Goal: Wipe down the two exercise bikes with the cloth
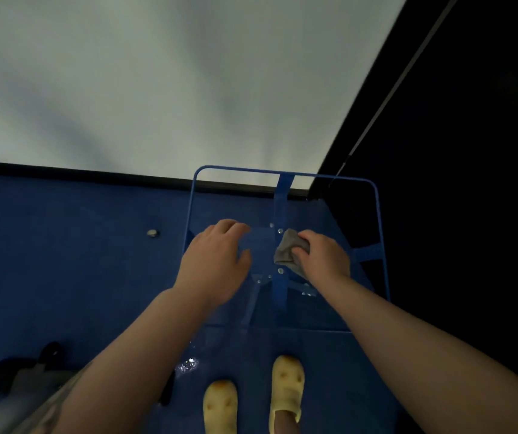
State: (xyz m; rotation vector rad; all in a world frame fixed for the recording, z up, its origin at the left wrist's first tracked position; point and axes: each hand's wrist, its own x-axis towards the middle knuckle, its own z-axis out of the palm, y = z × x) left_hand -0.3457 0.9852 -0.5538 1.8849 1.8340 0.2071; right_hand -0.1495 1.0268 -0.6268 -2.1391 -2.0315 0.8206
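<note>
Hands, two: left hand [217,258] spread wide on one blue frame [284,214]; right hand [325,256], at three o'clock, clutching one grey cloth [287,250]. Two yellow slippers [287,386] below.

Your right hand [323,256] grips a grey cloth [290,250]: soft, matt, creased weave. Directly under the grip, the blue frame [282,195] reads as painted metal, smooth, semi-gloss, with about 3 bright shiny bolt heads [280,270] beside it. Floor [79,261] below: matt blue, finely textured. 2 yellow slippers [287,389]: matt, rubbery-looking.
</note>
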